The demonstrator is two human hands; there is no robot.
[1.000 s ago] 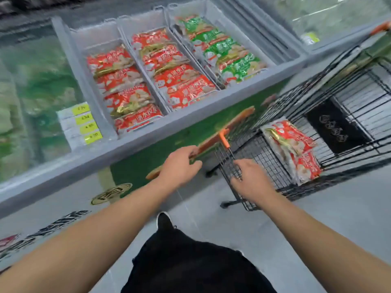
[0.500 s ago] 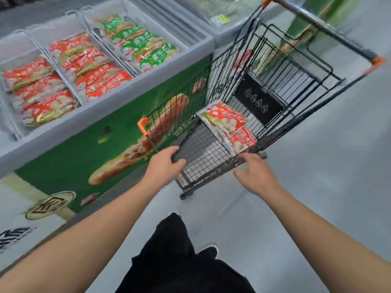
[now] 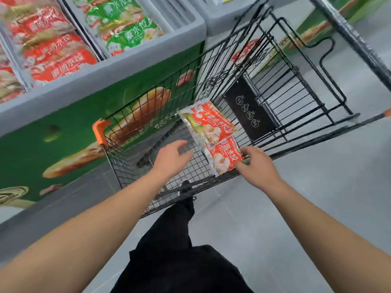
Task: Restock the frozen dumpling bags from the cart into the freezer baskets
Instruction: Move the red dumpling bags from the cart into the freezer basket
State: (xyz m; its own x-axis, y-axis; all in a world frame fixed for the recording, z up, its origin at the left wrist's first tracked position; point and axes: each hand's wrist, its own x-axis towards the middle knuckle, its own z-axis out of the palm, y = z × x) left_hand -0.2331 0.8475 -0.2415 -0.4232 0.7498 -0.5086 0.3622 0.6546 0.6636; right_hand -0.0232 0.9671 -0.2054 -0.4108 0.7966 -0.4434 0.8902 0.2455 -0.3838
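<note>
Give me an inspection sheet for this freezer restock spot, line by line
Surface: grey tiled floor; wire cart parked beside the freezer.
Job's things: two red dumpling bags overlapping on the cart floor; freezer baskets hold red bags and green bags.
Clutter: nothing seen.
Hands: left hand open over the cart mesh, holding nothing; right hand at the nearer bag's corner, grip unclear.
Cables: nothing seen.
Surroundings: green food graphics on the freezer front; orange cart corner cap.
</note>
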